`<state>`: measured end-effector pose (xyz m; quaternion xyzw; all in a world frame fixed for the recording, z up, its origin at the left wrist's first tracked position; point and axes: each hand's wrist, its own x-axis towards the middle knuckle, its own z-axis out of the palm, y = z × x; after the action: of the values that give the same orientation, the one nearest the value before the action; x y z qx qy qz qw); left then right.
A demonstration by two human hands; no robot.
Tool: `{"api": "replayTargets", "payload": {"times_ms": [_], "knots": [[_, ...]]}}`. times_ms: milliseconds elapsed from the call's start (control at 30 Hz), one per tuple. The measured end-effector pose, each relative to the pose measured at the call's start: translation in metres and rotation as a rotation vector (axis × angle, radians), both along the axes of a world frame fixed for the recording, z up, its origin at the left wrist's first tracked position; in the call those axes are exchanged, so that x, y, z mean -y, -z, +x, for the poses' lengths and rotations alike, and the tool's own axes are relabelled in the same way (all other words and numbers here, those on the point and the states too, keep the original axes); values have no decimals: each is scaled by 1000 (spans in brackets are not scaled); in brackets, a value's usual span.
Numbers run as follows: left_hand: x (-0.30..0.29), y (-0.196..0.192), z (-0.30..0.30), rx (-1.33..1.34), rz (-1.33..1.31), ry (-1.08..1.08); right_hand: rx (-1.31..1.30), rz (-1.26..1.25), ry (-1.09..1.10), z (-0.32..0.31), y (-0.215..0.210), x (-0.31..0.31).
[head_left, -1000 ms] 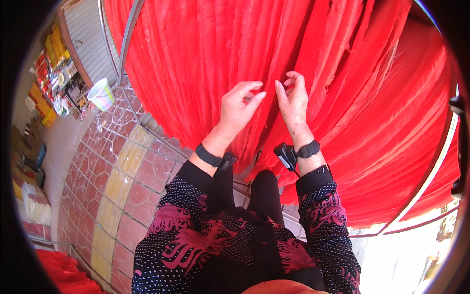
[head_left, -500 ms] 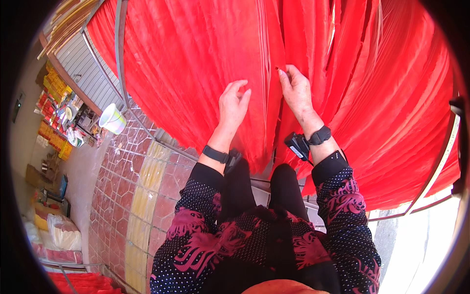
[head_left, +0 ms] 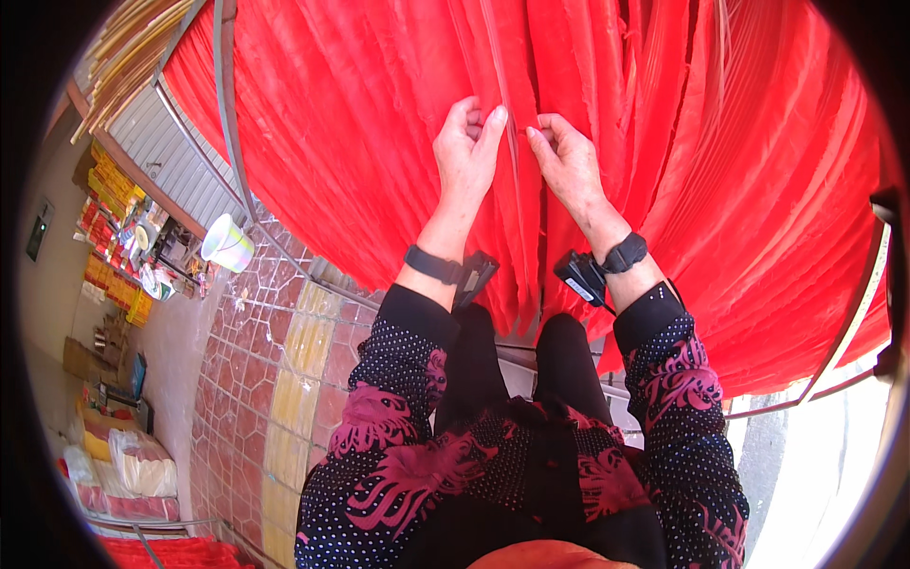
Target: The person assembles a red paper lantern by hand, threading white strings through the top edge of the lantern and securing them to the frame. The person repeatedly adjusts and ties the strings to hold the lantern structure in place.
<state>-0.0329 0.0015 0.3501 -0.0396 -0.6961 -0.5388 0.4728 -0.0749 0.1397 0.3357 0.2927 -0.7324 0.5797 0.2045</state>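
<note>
A large spread of thin red cloth (head_left: 351, 123) hangs in many upright folds in front of me. My left hand (head_left: 469, 147) is at a fold near the middle, its fingers curled and its thumb pressed to the cloth's edge. Close beside it on the right, my right hand (head_left: 567, 161) pinches the edge of another fold between thumb and forefinger. The two thumbs are a short way apart, with a narrow strip of red cloth between them. Both wrists wear black straps with small black devices.
A curved metal bar (head_left: 226, 104) runs along the cloth's left side. Beyond it are a pale bucket (head_left: 227, 244), tiled floor (head_left: 227, 398) with a yellow strip, stacked boxes (head_left: 114, 180) and filled bags (head_left: 142, 462). Another metal frame (head_left: 858, 322) curves around the right side.
My left hand has moved up and right to the fold, and its loosely spread fingers have closed in. The right hand keeps its pinch in nearly the same place.
</note>
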Motion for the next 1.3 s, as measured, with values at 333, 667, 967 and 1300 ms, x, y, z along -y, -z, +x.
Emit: {"api": "replayTargets", "payload": {"times_ms": [333, 667, 967, 1300], "knots": [[6, -72, -22, -159, -274, -106, -322, -33, 78, -6, -83, 13], [18, -86, -8, -111, -241, -24, -298, -38, 51, -4, -103, 3], [6, -153, -17, -382, -370, -115, -509, -68, 88, -19, -151, 22], [17, -178, -12, -374, -396, -212, -707, -243, 98, -27, -177, 21]]}}
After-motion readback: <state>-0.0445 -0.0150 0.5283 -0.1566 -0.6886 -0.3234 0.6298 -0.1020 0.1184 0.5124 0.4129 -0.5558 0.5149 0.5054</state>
